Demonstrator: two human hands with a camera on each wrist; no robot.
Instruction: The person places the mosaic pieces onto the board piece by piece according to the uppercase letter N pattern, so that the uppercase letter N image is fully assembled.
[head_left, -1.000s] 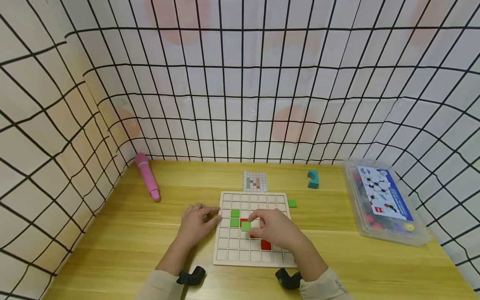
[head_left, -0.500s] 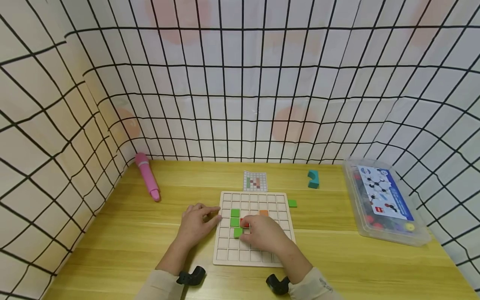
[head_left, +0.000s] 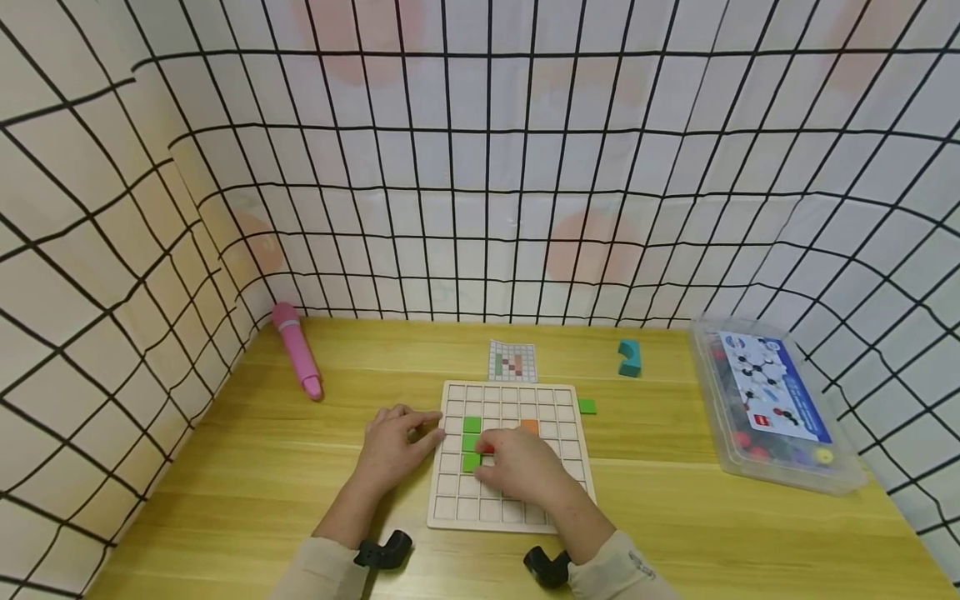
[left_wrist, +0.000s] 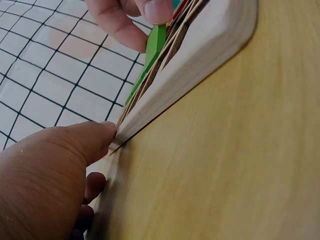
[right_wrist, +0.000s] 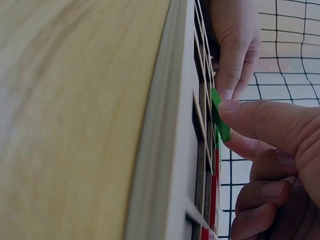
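Note:
A square wooden grid board [head_left: 453, 508] lies on the table. My right hand [head_left: 525, 467] is over its middle, thumb and index finger pinching a green square tile [right_wrist: 220, 120] by one edge. That tile sits tilted at the grid in the wrist views, just below two green tiles [head_left: 472, 426] set in one column. My left hand [head_left: 393, 446] rests beside the board, thumb and index fingertips touching its left edge. A red tile [head_left: 489, 448] shows partly under my right fingers, and an orange tile [head_left: 529, 427] lies beyond them. Part of the grid is hidden by my right hand.
Behind the board lies a small printed pattern card [head_left: 513, 362]. A loose green tile [head_left: 587, 407] is off its right edge. Farther out are a teal block [head_left: 629, 358], a clear plastic box [head_left: 780, 408] at right and a pink microphone-shaped object [head_left: 297, 352] at left.
My right hand has carried the green tile left and toward me, down to the cell below the other two green tiles, uncovering the orange tile. The left hand has stayed in place.

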